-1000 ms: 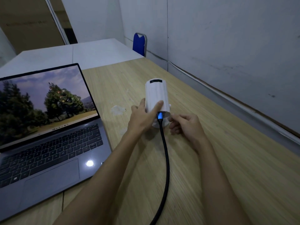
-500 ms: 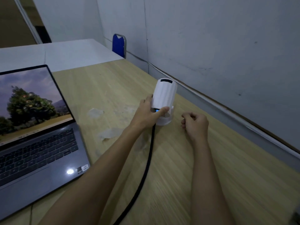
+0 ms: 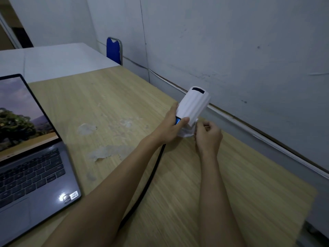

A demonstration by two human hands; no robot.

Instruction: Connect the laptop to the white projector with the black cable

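1. One end of the link appears made; the other cannot be confirmed. The laptop [image 3: 33,157] sits open at the left of the desk [image 3: 110,97], screen lit with a landscape picture. No plug is visible at its edge in this view, so the laptop end remains unverified.
2. The black cable [image 3: 151,177] runs up the desk between the forearms to the projector's near end, where a blue glow shows at the connector [image 3: 178,120].
3. The left hand [image 3: 169,129] is closed around the lower body of the white projector [image 3: 193,106], thumb pressed beside the glowing plug.
4. The projector stands tilted near the wall, close to the desk's far edge.
5. The right hand [image 3: 208,135] is curled, fingertips pinched at the projector's base; what they pinch cannot be told.
6. Judgement: projector end seated or nearly so; positioning under way.
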